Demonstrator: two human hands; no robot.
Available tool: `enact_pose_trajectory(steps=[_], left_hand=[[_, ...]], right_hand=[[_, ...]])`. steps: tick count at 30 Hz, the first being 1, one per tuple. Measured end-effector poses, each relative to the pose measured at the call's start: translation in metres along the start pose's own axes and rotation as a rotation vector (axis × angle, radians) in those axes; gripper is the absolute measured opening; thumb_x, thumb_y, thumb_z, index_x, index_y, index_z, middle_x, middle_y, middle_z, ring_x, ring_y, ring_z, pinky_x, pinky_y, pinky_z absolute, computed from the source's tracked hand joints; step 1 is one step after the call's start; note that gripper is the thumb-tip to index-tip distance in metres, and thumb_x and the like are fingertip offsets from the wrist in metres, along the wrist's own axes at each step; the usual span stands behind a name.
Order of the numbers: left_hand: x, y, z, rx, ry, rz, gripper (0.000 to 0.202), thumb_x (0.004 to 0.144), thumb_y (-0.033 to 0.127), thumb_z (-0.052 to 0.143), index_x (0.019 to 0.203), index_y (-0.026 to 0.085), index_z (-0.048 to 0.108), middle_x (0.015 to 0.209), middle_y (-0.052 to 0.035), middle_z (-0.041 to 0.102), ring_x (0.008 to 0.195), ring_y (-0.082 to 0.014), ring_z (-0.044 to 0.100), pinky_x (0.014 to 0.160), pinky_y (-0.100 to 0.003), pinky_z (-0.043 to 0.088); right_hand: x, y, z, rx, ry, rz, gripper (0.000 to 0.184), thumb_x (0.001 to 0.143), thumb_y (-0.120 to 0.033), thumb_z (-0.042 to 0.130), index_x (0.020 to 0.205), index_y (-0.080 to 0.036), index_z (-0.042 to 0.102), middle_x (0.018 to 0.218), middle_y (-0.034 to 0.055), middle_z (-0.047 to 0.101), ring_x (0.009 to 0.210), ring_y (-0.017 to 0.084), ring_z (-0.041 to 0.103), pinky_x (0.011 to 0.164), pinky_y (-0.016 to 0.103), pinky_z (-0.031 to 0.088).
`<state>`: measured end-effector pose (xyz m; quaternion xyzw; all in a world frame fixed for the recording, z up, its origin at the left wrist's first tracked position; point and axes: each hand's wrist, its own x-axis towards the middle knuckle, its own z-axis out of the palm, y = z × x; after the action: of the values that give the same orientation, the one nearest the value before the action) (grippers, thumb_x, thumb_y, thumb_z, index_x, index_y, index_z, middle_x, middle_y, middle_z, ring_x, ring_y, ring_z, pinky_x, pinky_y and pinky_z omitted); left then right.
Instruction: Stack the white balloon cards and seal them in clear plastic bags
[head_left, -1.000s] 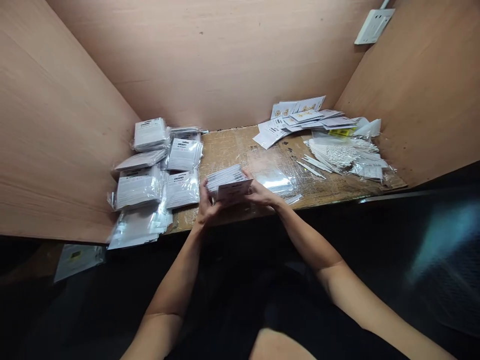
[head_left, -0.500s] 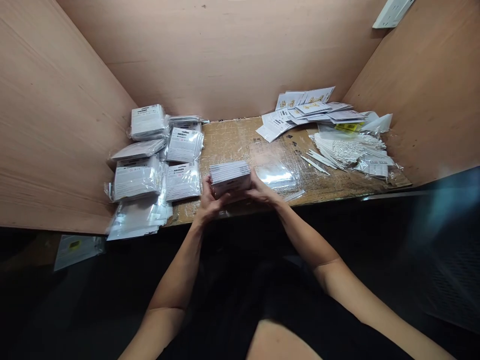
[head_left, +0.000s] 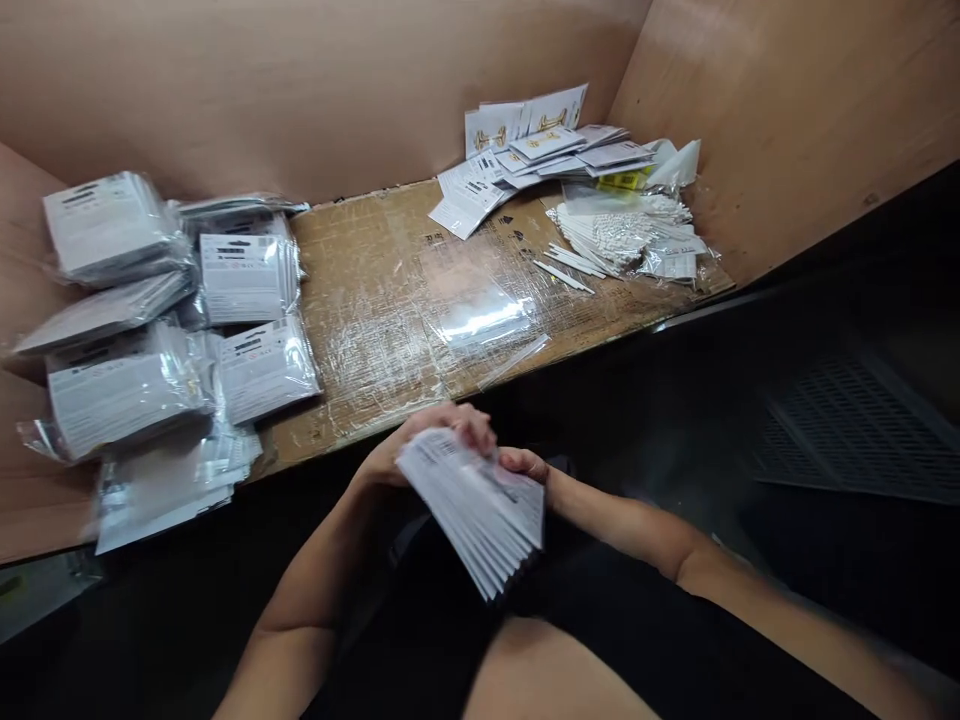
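Note:
A thick stack of white cards (head_left: pixel 480 510) is held in front of the table's near edge, above my lap, fanned slightly so the card edges show. My left hand (head_left: pixel 420 440) is wrapped round the stack's far left end, fingers curled over its top. My right hand (head_left: pixel 525 466) grips the right side, mostly hidden behind the cards with only a thumb and knuckle showing.
Bagged card bundles (head_left: pixel 247 280) are piled at the table's left. Loose printed cards (head_left: pixel 525 150) and white sticks with clear bags (head_left: pixel 622 235) lie at the back right. A clear plastic bag (head_left: pixel 480 315) lies on the taped cardboard tabletop (head_left: pixel 360 290). Wooden walls enclose three sides.
Both hands drew the card stack off the table toward my lap and tilted it. The camera view swung right and down.

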<state>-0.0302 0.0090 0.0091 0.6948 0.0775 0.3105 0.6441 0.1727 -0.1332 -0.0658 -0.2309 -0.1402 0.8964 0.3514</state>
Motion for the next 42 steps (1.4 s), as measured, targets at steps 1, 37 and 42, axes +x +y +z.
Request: enact_pose_trajectory(steps=[1,37,42], left_hand=[[0.013,-0.001,0.003,0.127,-0.049,-0.056,0.064,0.081,0.077,0.085,0.118,0.026,0.076,0.120,-0.0172,0.081,0.121,-0.0386,0.077,0.117,-0.059,0.054],[0.025,-0.087,0.135,-0.587,1.169,-0.488,0.047,0.070,0.043,0.104,0.094,0.016,0.075,0.096,-0.0086,0.084,0.086,-0.0199,0.082,0.080,-0.031,0.062],[0.024,-0.076,0.130,-0.576,1.022,-0.512,0.054,0.069,0.051,0.105,0.096,0.016,0.075,0.101,-0.0115,0.083,0.084,-0.0213,0.081,0.077,-0.034,0.065]], right_hand=[[-0.013,0.002,-0.010,0.037,0.078,-0.088,0.052,0.068,-0.052,0.097,0.095,-0.017,0.069,0.082,0.0065,0.077,0.078,0.023,0.075,0.081,0.035,0.062],[-0.117,-0.011,-0.068,-0.221,0.587,-0.392,0.059,0.066,-0.044,0.097,0.117,-0.018,0.079,0.108,0.0125,0.086,0.092,0.035,0.084,0.082,0.049,0.071],[-0.107,-0.027,-0.063,-0.314,0.600,-0.384,0.060,0.067,-0.045,0.101,0.115,-0.013,0.082,0.106,0.0134,0.086,0.090,0.031,0.084,0.080,0.040,0.069]])
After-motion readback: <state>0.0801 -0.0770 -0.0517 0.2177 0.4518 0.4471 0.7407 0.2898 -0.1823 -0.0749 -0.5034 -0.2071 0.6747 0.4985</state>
